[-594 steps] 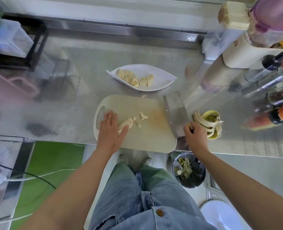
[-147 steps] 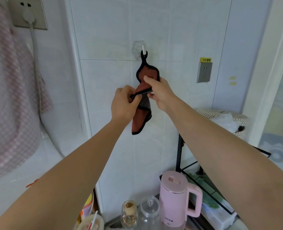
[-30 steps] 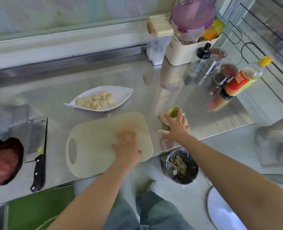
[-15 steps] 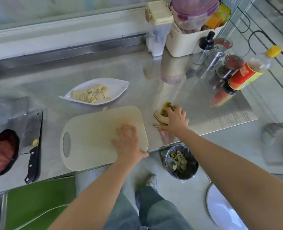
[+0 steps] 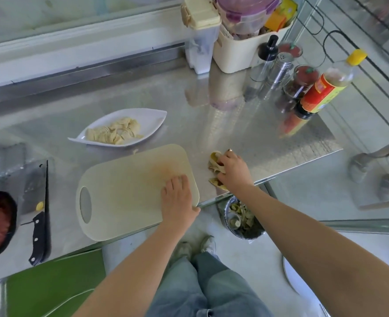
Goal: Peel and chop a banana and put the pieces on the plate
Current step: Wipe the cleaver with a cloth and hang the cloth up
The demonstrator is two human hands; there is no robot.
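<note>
left hand [image 5: 177, 199]: fingers flat on the cutting board [image 5: 129, 191]. right hand [image 5: 233, 171]: fingers curled over the banana peel [image 5: 214, 162] on the bench [image 5: 246, 133]. banana pieces [image 5: 114, 132]: heaped on the white plate [image 5: 152, 121] behind the board.

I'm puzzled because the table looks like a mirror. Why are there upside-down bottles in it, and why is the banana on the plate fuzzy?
Head view: the steel counter is shiny, so it reflects the sauce bottle and cream bin as dim copies. Head view: the banana pieces on the plate look smeared, probably camera motion.
</note>
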